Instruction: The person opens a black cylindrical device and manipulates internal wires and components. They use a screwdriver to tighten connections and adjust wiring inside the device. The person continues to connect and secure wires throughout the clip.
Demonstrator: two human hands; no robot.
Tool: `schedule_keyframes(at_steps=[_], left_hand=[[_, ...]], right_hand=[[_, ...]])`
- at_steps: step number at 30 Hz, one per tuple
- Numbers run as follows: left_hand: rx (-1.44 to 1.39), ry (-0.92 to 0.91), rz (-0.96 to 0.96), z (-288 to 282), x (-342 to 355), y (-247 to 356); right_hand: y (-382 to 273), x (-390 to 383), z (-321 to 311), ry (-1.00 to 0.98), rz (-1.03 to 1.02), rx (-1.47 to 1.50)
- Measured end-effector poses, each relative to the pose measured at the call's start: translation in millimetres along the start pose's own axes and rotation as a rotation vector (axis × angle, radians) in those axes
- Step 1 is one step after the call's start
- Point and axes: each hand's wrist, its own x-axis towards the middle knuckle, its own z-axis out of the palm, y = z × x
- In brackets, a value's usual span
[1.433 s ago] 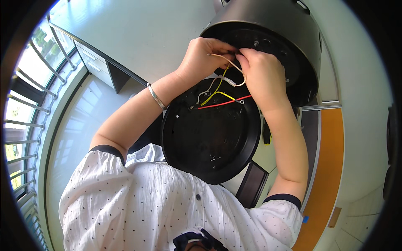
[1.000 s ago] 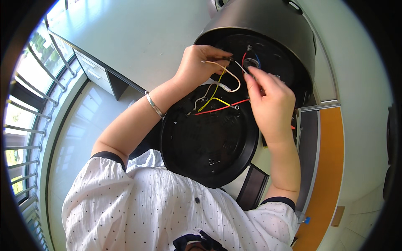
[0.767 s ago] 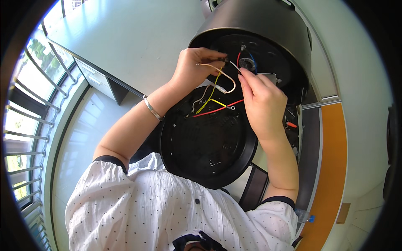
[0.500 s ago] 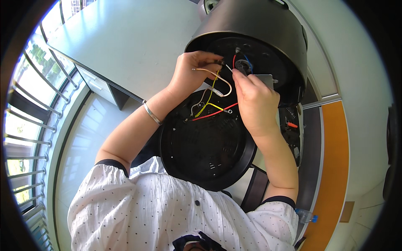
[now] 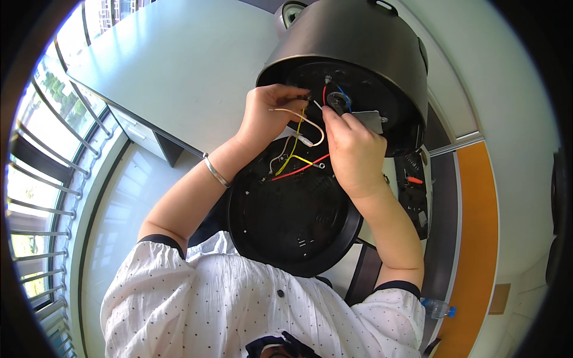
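A dark grey round appliance housing (image 5: 352, 39) lies on its side with its open underside toward me. At its rim my left hand (image 5: 265, 113) is closed in a pinch on a small dark part at a wire end, mostly hidden by the fingers. My right hand (image 5: 358, 152) pinches a thin white wire (image 5: 318, 104) just beside it. Below hangs a beige wire (image 5: 321, 132) with a clear sleeve, near a yellow wire (image 5: 298, 158) with a ring terminal and a red wire (image 5: 301, 170). These run over the round black base cover (image 5: 286, 209) in front of my body.
A pale table (image 5: 197, 65) stretches to the left of the housing. Right of my forearm sits a dark tray (image 5: 412, 200) with small parts and an orange-red item (image 5: 414, 179). A plastic bottle (image 5: 437, 308) with a blue cap lies at lower right. Barred windows line the left side.
The housing and both hands sit slightly lower and further left in the picture. Both hands keep their pinch, and the wires hang much as before.
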Motion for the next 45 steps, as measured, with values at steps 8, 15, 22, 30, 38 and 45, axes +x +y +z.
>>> schedule_keyframes(at_steps=[8, 15, 22, 30, 38, 45], left_hand=[[-0.067, -0.001, -0.015, 0.1, -0.6, -2.5], [-0.062, 0.023, 0.013, 1.1, -2.3, -4.5], [-0.067, 0.026, 0.034, 1.5, -2.2, -7.1], [-0.049, 0.046, 0.029, 2.5, -1.6, -4.0], [-0.025, 0.039, 0.034, 1.7, -2.7, -3.4], [-0.028, 0.053, 0.035, 2.1, -2.5, -2.8]], right_hand=[[0.4, 3.4, 3.6, 0.061, -0.035, 0.027], [-0.5, 0.9, 3.1, 0.057, -0.019, 0.023], [-0.4, 2.3, 3.9, 0.081, -0.039, 0.036], [-0.5, 1.0, 3.2, 0.045, -0.022, 0.024], [-0.3, 0.9, 5.7, 0.042, 0.012, 0.044], [1.2, 2.0, 7.1, 0.040, 0.018, 0.051]])
